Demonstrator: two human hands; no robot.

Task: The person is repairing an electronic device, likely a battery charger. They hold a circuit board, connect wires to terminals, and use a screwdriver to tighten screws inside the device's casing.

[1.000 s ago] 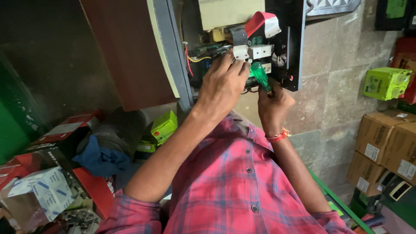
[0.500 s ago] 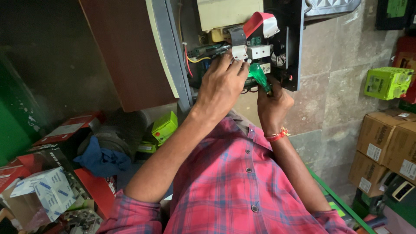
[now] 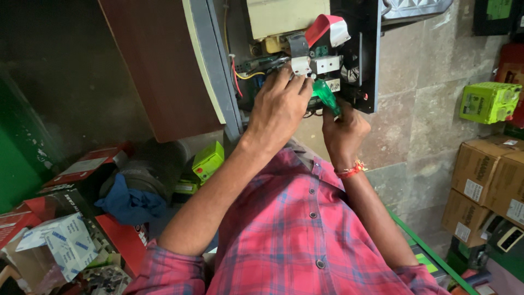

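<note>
Fingers of the left hand press curled on a wired circuit assembly; the right hand is closed around a translucent green-handled screwdriver.

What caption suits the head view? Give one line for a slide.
Right hand grips a green screwdriver while left hand rests on an opened device's wiring.

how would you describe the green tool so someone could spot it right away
Start at the opened electrical unit at top centre. Just below its white blocks, the right hand grips a screwdriver. Its translucent green handle is the only green thing among the wires.
</note>
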